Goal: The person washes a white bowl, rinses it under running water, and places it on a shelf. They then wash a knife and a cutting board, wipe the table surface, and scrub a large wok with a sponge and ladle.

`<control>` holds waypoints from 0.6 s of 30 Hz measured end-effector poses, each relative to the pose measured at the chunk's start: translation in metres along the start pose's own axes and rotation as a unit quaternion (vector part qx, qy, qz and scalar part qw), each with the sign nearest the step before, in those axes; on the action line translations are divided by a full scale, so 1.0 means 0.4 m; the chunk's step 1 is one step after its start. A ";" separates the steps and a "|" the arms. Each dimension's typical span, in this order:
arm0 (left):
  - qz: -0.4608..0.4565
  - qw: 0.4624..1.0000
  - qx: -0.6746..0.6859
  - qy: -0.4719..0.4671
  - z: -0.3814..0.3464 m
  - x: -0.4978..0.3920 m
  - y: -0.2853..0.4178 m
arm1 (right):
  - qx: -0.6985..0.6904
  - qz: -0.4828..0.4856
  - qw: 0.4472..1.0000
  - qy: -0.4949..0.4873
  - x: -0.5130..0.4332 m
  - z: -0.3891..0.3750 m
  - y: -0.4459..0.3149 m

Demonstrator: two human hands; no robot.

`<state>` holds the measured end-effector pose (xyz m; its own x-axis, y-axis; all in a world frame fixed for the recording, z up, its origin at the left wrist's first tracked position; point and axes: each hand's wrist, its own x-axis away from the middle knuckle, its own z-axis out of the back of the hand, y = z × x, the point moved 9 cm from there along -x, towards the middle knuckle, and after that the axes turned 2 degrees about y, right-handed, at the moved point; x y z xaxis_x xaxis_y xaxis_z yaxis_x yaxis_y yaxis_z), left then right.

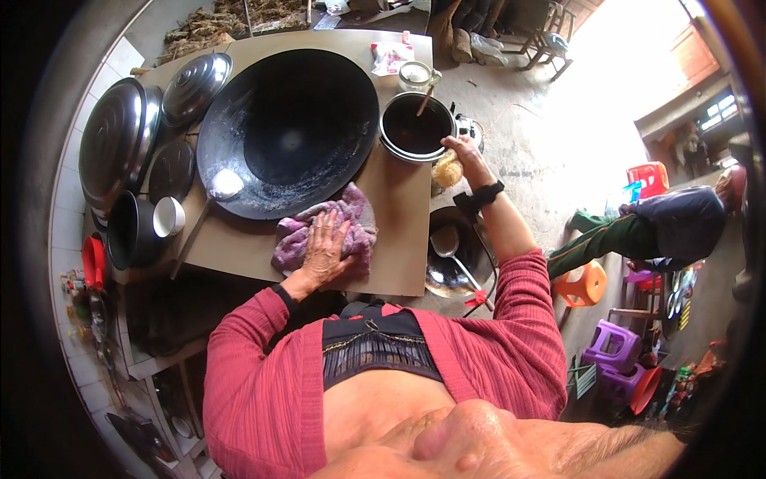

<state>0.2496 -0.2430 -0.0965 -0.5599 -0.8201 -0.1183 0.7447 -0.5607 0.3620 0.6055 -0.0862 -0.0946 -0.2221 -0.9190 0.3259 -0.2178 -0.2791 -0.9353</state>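
Observation:
My left hand [326, 251] lies with its fingers apart on a crumpled pink-and-grey cloth [359, 224] on the tiled counter, against the near edge of a large black wok [293, 132]. My right hand [465, 157] is at the right rim of a pot of dark liquid [417, 126]; a tan scrubbing pad [447, 169] sits by its palm, partly covered. Whether the fingers also touch the pot rim is unclear. A handle stands in the pot. In the wok's lower left rests a metal ladle [225, 184], its handle sticking out over the counter.
Metal lids [114, 141], a dark pot [128, 230] and a white bowl [169, 217] crowd the left side. Behind the pot stand a glass jar [414, 75] and a plastic packet [392, 57]. Below right is a second wok [458, 275] with a ladle. A person [634, 239] is at the right, near plastic stools [580, 284].

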 end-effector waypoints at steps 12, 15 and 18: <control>-0.010 0.976 -0.189 0.109 -0.064 -0.374 0.054 | -0.077 -0.029 0.996 0.020 0.360 0.014 -0.022; 0.021 0.971 -0.223 0.089 -0.096 -0.487 0.048 | -0.039 0.012 0.997 0.066 0.419 0.045 -0.022; 0.017 0.962 -0.267 0.049 -0.114 -0.604 0.056 | -0.034 -0.010 0.997 0.065 0.467 0.052 0.002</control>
<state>0.4181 -0.0627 -0.1020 -0.5154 -0.8308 -0.2102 0.8566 -0.4919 -0.1561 0.5837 -0.2639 -0.0374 -0.3376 -0.8685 0.3630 -0.2858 -0.2729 -0.9186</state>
